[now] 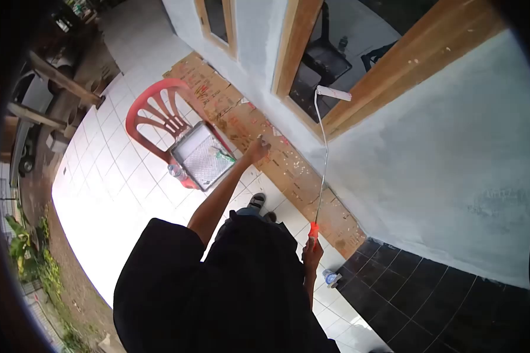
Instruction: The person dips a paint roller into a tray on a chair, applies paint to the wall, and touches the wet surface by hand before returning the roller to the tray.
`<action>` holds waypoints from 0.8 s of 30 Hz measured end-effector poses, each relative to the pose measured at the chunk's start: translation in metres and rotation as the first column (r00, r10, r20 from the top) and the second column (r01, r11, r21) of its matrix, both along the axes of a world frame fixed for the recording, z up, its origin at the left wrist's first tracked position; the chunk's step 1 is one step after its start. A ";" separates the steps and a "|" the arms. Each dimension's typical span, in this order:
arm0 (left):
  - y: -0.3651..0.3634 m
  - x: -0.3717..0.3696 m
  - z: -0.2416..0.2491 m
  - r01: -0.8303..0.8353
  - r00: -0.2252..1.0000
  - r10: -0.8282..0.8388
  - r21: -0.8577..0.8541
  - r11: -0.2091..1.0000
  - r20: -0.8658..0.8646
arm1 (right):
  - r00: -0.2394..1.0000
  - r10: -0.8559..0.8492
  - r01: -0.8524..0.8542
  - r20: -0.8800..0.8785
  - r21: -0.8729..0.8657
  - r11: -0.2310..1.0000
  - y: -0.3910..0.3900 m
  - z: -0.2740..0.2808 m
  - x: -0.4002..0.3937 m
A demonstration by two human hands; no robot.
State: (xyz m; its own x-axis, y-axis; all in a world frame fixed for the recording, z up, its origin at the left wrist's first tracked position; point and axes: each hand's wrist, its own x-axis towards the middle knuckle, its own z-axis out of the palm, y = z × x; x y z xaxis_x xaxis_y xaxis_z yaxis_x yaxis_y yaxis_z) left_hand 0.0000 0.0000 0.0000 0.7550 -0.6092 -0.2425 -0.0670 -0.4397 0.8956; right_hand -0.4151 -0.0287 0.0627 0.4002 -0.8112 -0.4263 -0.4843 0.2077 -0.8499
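My right hand (312, 255) is closed around the orange handle of a long-framed paint roller (325, 147). Its pale roller sleeve (334, 93) is up by the wooden window frame (330, 120), overlapping it in this view. My left hand (258, 149) reaches forward over the cardboard strip, fingers curled together; I cannot tell what, if anything, is in them. Just left of that hand, a paint tray (203, 156) with a ridged, paint-covered bed rests on a red plastic chair (153, 94). A green-handled tool (222, 155) lies at the tray's edge, and a clear bottle (177, 172) stands beside the tray.
Paint-spattered cardboard (288, 172) runs along the foot of the grey-white wall (430, 159). Below me are white floor tiles (126, 170) and, to the right, black tiles (418, 288). A small blue-and-white container (331, 277) stands where they meet. Wooden posts (65, 76) are at the left.
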 end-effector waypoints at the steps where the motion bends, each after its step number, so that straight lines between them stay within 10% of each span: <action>1: 0.034 -0.029 -0.017 -0.016 0.998 0.017 0.022 1.000 -0.061 | 0.993 0.079 -0.077 -0.086 0.022 0.997 -0.011 0.017 -0.019; 2: 0.064 -0.058 -0.026 -0.022 0.993 0.026 0.036 0.999 -0.118 | 0.975 0.149 -0.144 -0.166 0.042 0.989 -0.022 0.040 -0.028; 3: 0.102 0.072 -0.052 -0.077 0.996 0.077 -0.003 0.997 0.050 | 0.980 0.197 -0.197 -0.004 -0.017 0.980 -0.020 -0.030 0.094; 11: 0.277 -0.094 -0.035 -0.580 0.663 0.621 0.237 0.779 -0.419 | 0.638 0.727 -0.729 -0.255 0.105 0.676 -0.035 -0.032 0.093; 24: 0.297 -0.085 -0.062 -0.636 0.648 0.635 0.161 0.755 -0.420 | 0.288 0.885 -0.918 -0.367 0.155 0.364 0.069 -0.060 0.246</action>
State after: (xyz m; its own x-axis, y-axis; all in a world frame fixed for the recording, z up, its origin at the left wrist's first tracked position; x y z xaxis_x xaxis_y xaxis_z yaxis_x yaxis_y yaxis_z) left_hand -0.0845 0.2973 -0.0622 0.7746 -0.0195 -0.6321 0.6120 -0.2288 0.7570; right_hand -0.1688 0.0404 0.0025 0.7449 -0.0656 -0.6639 -0.5605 -0.6012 -0.5696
